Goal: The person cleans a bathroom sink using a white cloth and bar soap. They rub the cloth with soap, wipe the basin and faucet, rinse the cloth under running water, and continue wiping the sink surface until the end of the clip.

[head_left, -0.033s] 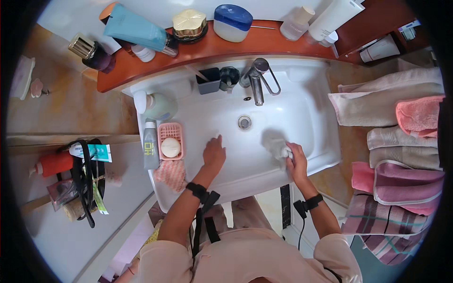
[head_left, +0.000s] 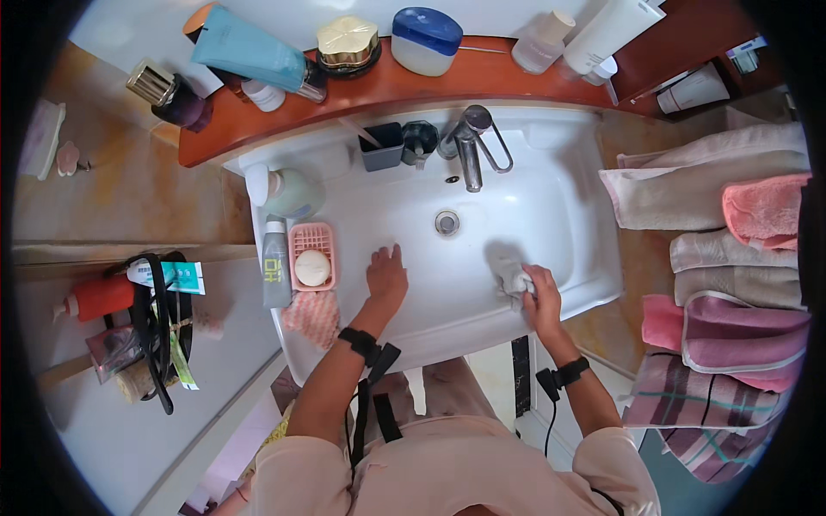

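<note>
My right hand (head_left: 543, 299) grips a bunched white cloth (head_left: 513, 280), which rests against the inside of the white sink (head_left: 568, 206), right of the drain (head_left: 446, 223). My left hand (head_left: 386, 277) is over the left part of the basin, its fingers apart and nothing in them. Beside it, on the sink's left ledge, a pink soap dish (head_left: 322, 235) bears a round white soap bar (head_left: 312, 268). A pink checked cloth (head_left: 311, 318) lies just below the dish. The chrome faucet (head_left: 471, 150) stands at the back of the basin.
A grey bottle (head_left: 275, 267) and a pale pump bottle (head_left: 291, 193) stand along the left ledge. Behind the basin are a dark grey holder (head_left: 380, 148) and a reddish-brown shelf (head_left: 361, 95) of cosmetics. Towels (head_left: 740, 335) hang at right; a black rack (head_left: 159, 327) is at left.
The white cloth has drawn in slightly toward my right hand and looks more bunched. My left hand has shifted a little left, and its fingers are more spread.
</note>
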